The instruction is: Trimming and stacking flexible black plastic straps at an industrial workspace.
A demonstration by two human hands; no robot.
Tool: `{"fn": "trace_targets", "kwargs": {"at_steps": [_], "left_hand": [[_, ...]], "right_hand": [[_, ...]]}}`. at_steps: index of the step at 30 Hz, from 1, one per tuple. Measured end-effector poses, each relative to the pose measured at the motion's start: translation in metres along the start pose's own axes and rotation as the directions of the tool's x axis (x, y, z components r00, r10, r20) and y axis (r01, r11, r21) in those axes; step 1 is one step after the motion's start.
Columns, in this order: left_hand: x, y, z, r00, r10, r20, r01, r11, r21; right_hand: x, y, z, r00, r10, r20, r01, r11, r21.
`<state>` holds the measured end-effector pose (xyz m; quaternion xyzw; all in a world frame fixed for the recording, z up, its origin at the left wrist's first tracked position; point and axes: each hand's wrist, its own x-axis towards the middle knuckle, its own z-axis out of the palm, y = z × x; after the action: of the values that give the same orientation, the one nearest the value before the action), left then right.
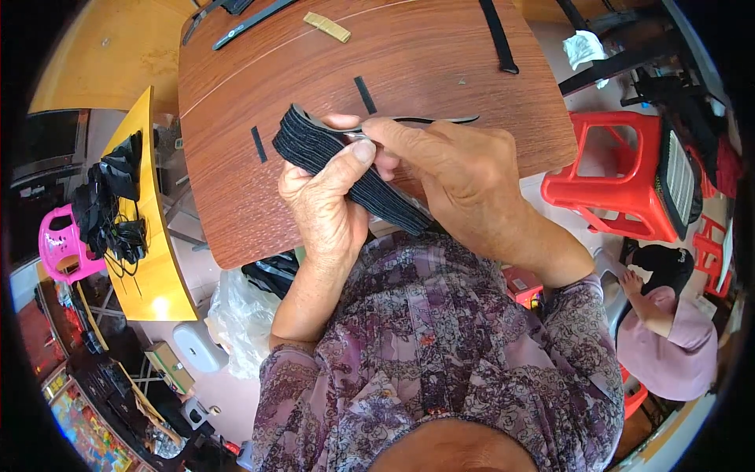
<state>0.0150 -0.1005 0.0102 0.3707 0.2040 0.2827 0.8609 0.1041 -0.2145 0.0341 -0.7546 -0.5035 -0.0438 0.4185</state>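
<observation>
My left hand (324,212) is wrapped round a thick bundle of black fabric strips (311,145), stacked in layers and slanting down to the right. Its thumb presses near the bundle's upper side. My right hand (476,169) has its fingertips pinched at the same spot, close to the left thumb. From there a thin dark strip (456,121) runs off to the right, behind my right fingers. Two short black pieces (259,145) lie on the brown wooden table (236,204) beyond my hands.
Across the table's far side lie a tan folded piece (327,27), a long black strap (499,39) and a dark band (252,25). Red stools (613,130) stand at the right, near another person (668,338). A yellow table (145,236) holds black items at the left.
</observation>
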Motion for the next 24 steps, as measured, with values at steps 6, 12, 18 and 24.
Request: {"fn": "trace_targets", "kwargs": {"at_steps": [6,12,18,24], "left_hand": [[-0.0003,-0.0023,-0.0003,1.0,0.021,-0.001,-0.021,1.0,0.0],[-0.0006,-0.0033,0.0007,1.0,0.025,-0.009,-0.025,1.0,0.003],[-0.0009,-0.0035,0.0011,0.999,0.04,0.0,-0.04,0.999,0.006],[-0.0025,-0.004,0.0038,0.998,0.053,-0.023,-0.052,0.998,0.033]], "right_hand": [[-0.0005,0.0008,-0.0006,0.999,0.012,0.035,-0.013,1.0,0.025],[0.001,0.0023,0.007,0.998,0.008,-0.058,-0.005,0.999,0.052],[0.0012,0.0011,0.0053,0.999,0.025,-0.044,-0.022,0.998,0.064],[0.0036,-0.0019,-0.0007,1.0,0.024,-0.001,-0.024,1.0,0.014]]}}
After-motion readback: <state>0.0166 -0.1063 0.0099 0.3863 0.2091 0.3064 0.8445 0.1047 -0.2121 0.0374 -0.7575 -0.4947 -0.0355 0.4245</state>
